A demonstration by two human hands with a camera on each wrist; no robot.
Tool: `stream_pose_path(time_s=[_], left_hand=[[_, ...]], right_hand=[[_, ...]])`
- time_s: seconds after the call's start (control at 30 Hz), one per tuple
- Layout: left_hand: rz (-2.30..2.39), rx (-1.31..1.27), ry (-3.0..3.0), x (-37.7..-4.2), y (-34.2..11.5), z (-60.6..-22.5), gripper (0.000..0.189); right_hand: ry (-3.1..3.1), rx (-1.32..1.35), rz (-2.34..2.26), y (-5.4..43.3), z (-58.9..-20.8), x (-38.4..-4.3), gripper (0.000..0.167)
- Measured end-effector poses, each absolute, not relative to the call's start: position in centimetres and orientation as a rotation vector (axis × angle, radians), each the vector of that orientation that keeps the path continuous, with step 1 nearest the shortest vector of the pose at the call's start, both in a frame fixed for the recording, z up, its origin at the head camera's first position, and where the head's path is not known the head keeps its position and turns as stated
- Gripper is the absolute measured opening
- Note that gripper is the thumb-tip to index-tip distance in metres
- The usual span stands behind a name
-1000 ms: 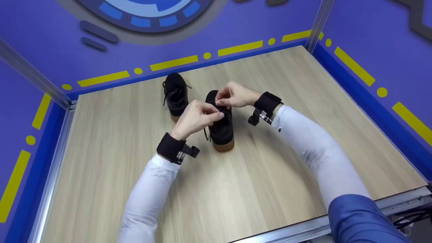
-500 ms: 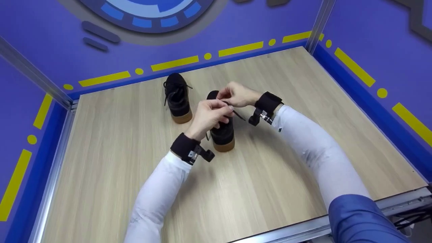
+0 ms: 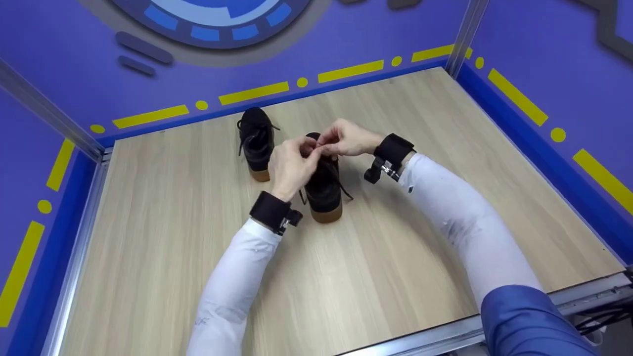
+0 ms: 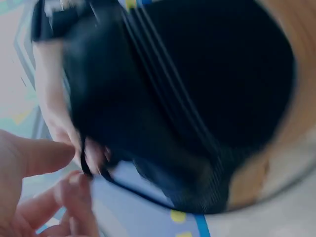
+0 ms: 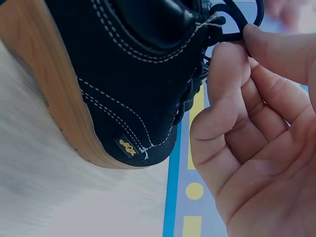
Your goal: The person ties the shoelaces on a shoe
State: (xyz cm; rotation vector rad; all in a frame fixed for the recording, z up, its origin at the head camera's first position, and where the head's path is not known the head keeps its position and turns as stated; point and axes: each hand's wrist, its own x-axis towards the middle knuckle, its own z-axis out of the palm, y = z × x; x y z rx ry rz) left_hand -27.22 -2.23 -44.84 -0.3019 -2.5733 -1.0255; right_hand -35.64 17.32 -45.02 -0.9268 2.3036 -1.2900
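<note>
A black lace-up shoe (image 3: 324, 193) with a tan sole stands upright on the table, heel toward me. Over its lacing, my right hand (image 3: 348, 138) pinches a loop of black shoelace (image 5: 232, 36) between thumb and forefinger, its other fingers curled into the palm. My left hand (image 3: 289, 165) comes in from the left, its fingertips right at those of the right hand. In the left wrist view its thumb (image 4: 54, 155) and forefinger stand a little apart beside a lace strand (image 4: 84, 158). One lace end (image 3: 347, 194) hangs at the shoe's right side.
The matching black shoe (image 3: 258, 146) stands just left and farther back, partly behind my left hand. Blue-purple panels (image 3: 346, 34) wall the wooden table (image 3: 163, 237) at the back and sides. A metal rail (image 3: 420, 336) runs along the front edge.
My left hand first moved right across the shoe, carrying a lace end, then came back left and up to the right fingertips. That end now hangs on the right. My right hand has hardly moved.
</note>
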Motion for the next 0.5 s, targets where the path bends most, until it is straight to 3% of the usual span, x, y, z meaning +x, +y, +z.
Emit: stream_pose_path(time_s=[0.5], left_hand=[[-0.941,-0.374,-2.631,-27.99,-2.96,-45.43,0.013]], right_hand=[[2.303,-0.929,-1.461,17.28,-44.33,-35.26,0.012]])
